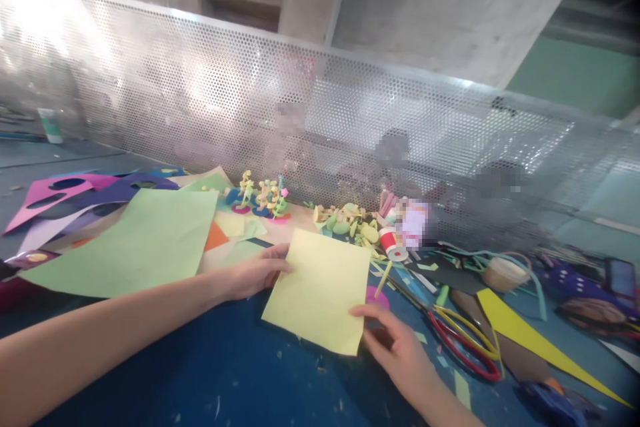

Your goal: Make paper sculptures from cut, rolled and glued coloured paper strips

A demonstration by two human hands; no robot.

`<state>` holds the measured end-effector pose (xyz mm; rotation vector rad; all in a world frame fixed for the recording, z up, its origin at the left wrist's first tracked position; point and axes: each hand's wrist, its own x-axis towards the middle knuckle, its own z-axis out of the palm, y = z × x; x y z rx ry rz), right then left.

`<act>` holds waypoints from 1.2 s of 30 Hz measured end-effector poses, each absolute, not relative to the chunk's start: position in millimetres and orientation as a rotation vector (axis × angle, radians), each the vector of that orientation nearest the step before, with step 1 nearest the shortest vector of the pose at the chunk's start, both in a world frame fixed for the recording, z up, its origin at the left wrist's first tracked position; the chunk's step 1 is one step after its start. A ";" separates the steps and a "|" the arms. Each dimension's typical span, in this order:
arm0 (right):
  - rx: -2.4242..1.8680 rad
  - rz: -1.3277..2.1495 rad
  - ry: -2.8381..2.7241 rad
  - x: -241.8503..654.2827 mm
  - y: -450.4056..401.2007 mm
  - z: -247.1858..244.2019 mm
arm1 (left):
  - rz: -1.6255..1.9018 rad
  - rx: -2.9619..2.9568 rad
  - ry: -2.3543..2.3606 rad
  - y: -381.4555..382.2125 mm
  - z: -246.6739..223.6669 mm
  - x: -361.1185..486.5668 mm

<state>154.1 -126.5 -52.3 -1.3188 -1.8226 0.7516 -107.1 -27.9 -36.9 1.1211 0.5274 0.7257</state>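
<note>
Both hands hold a pale yellow sheet of paper [320,290] above the blue table. My left hand [257,273] pinches its left edge, with the thumb on top and some fingers hidden behind. At the lower right edge, my right hand [393,343] grips the sheet between thumb and fingers. A large light green sheet [145,243] lies to the left, partly behind my left forearm. Just right of the paper, a thin yellow strip [383,279] stands by a magenta disc [376,297]. Scissors [465,340] with red and yellow handles rest beyond my right hand.
A perforated metal screen [240,93] runs along the table's [235,373] back. Small paper figures [273,197] stand before it, beside a heap of yellow-green pieces [350,221]. Cut pink paper [55,193] lies left; a cup [505,273] and yellow paper [535,343] lie right.
</note>
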 end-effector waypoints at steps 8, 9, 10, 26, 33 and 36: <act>-1.332 0.879 -1.692 152.3 -130.1 -50.2 | 0.733 1.066 0.578 -28.3 -35.6 -104.9; -1.304 0.895 -1.692 152.6 -130.0 -50.7 | 0.734 1.066 0.588 -28.2 -35.7 -104.9; -1.269 0.904 -1.696 153.1 -129.7 -51.4 | 0.736 1.066 0.592 -28.0 -35.8 -104.9; -1.329 0.841 -1.807 151.1 -131.5 -48.7 | 0.817 1.022 0.671 -27.5 -37.7 -100.6; -1.314 0.845 -1.693 155.2 -127.7 -53.0 | 0.770 1.102 0.595 -30.4 -33.6 -100.9; -1.312 0.835 -1.709 155.5 -127.8 -52.6 | 0.778 1.123 0.598 -28.3 -36.4 -101.4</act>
